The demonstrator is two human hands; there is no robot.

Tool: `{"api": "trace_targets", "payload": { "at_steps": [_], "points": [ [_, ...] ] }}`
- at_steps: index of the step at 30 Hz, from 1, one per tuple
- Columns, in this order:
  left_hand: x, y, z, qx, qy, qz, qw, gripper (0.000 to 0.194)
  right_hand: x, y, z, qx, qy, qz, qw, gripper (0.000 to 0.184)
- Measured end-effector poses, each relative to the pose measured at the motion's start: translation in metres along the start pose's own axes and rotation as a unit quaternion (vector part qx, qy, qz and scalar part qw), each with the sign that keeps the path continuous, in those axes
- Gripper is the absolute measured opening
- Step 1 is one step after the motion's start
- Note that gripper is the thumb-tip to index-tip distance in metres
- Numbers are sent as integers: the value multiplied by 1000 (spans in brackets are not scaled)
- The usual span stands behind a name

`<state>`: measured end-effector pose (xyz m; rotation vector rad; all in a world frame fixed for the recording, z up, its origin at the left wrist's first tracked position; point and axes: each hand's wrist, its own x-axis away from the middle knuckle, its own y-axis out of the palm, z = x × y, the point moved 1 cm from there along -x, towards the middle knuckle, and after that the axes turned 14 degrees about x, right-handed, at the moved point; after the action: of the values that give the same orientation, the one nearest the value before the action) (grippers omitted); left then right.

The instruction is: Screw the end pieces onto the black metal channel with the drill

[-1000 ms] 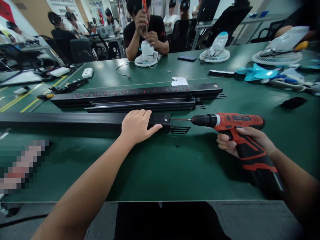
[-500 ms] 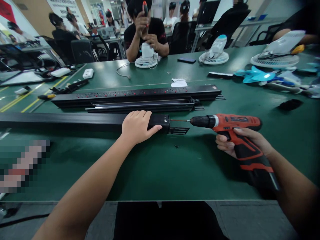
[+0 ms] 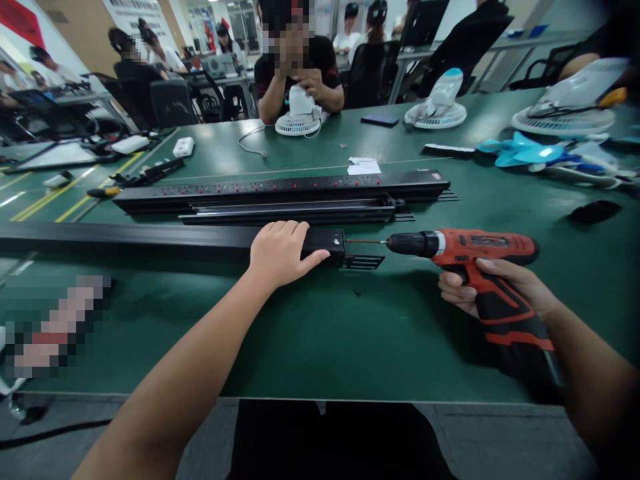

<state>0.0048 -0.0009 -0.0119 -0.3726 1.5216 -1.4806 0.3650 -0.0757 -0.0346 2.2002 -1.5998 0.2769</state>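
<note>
A long black power strip housing lies across the green table, its right end toward my right side. My left hand is wrapped over that end from above, thumb along the near side. In my right hand is a red and black cordless drill, held level by its grip. Its long thin bit reaches the end face of the housing; whether the tip sits in a screw is too small to tell. A slotted black bracket sticks out below the bit. One tiny dark piece lies nearby.
Behind lie a black socket strip with red dots and an open black channel. Fan parts and blue blades stand at the right. Across the table a person handles a white fan base.
The whole view has shifted slightly, so things appear a little further right. My hands, the drill and the housing keep the same arrangement. The person opposite has lowered the red-handled screwdriver or its view is masked.
</note>
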Motion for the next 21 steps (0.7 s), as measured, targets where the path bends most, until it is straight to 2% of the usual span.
{"api": "trace_targets", "payload": {
  "at_steps": [10,18,21],
  "points": [
    [0,3,-1,-5,9,17,1000,64,-2,-12,7,43,-7,-4,999,30],
    [1,3,-2,-3,14,22,1000,66,-2,-14,9,37,14,-23,999,31],
    [2,4,-2,-9,18,25,999,66,-2,-15,8,32,1,-12,999,29]
  ]
}}
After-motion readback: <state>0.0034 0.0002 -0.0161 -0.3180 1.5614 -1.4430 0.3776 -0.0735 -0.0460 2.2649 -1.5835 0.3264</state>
